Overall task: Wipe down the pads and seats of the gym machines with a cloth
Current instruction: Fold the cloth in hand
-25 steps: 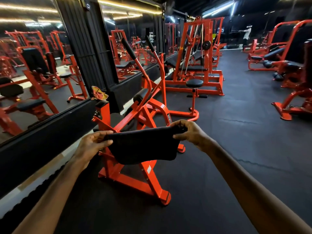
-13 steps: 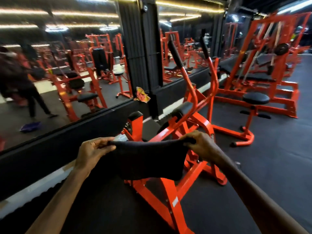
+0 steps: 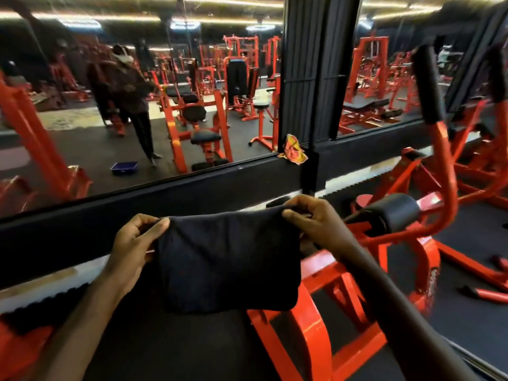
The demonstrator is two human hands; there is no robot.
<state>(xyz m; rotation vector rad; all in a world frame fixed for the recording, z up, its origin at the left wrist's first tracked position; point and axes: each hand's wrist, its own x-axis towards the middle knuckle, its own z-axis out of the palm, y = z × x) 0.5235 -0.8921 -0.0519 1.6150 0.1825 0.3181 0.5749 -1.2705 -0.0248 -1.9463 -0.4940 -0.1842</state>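
A dark folded cloth hangs spread between both hands in front of me. My left hand pinches its upper left corner and my right hand pinches its upper right corner. Behind and below the cloth stands an orange gym machine with a black roller pad just right of my right hand. A tall black-padded handle rises from that machine at the right. The cloth touches no pad.
A wall mirror runs along the left and reflects a person and more orange machines. A crumpled yellow-red rag lies on the black ledge under the mirror. More orange frames stand at the right on black rubber flooring.
My view has swung left and closer to the mirror wall and the orange machine. Both hands still hold the cloth stretched between them, now nearer the roller pad.
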